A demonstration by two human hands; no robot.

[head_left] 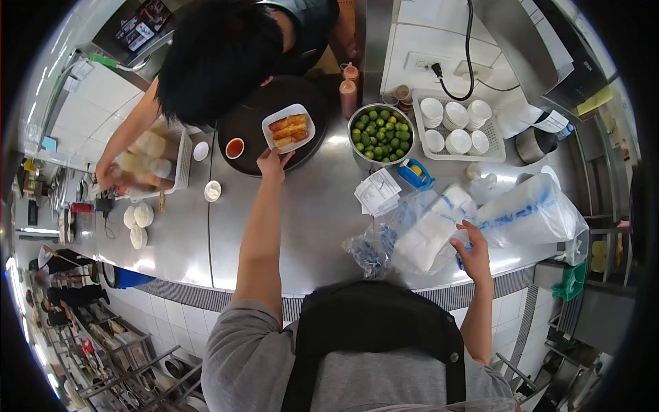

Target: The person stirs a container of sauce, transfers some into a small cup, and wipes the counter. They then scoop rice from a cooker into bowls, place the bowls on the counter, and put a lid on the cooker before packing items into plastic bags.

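With its fingers at the near rim, my left hand (273, 165) grips a white square plate (308, 137). Golden-brown fried rolls (288, 130) lie on that plate, which is over a dark round tray (257, 103). A small cup of red sauce (235, 147) sits on the tray to the left. Over on the right, my right hand (473, 253) is open with its fingers apart, at the edge of a plastic-wrapped white pack (434, 230). Beside it lies a large roll of clear plastic bags (532, 213) with blue print.
Across the steel counter (302, 226) a person (206, 62) leans over the tray, one arm reaching to a white basket (182, 161). A metal bowl of green limes (353, 147), sauce bottles (348, 96), paper slips (377, 192) and a crate of small white cups (439, 99) stand nearby.
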